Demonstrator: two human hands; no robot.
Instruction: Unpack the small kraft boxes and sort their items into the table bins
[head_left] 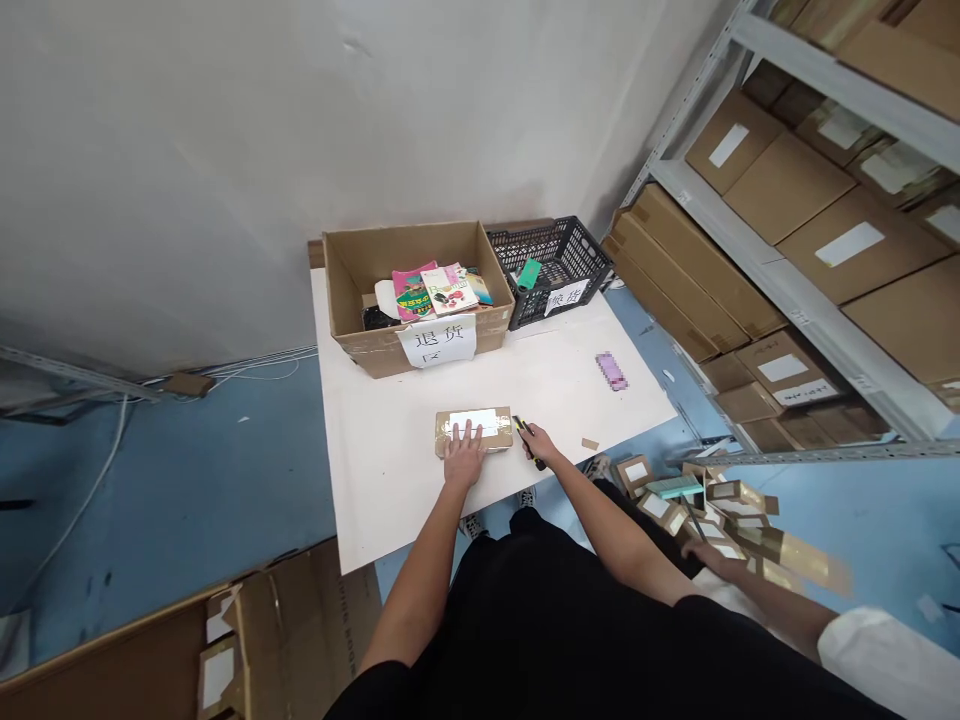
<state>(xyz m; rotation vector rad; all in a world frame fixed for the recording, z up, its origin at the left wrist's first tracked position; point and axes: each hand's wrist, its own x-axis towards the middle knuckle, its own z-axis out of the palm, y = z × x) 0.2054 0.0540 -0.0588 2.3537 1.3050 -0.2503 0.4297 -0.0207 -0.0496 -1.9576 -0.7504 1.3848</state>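
Greyish wall (pixel 225 150) stands behind a smooth, pale bench (pixel 390 480). Behind and leftward of the taped cardboard parcel (pixel 493 438), an open cardboard box (pixel 357 280) holds glossy booklets (pixel 450 292). Oblong, its long axis running left to right, the parcel lies on the bench under the left hand (pixel 464 460), whose grip is flat, fingers spread. Just beside the parcel's right end, the right hand (pixel 540 446) has its grip wrapped around a black-and-yellow cutter (pixel 523 428), the parcel lying leftward. Behind and rightward of the parcel sits a latticed plastic crate (pixel 523 312).

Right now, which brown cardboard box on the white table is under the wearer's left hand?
The small, taped brown cardboard box with the white label on top; the large, open brown cardboard box behind it, untouched, holds colourful booklets.
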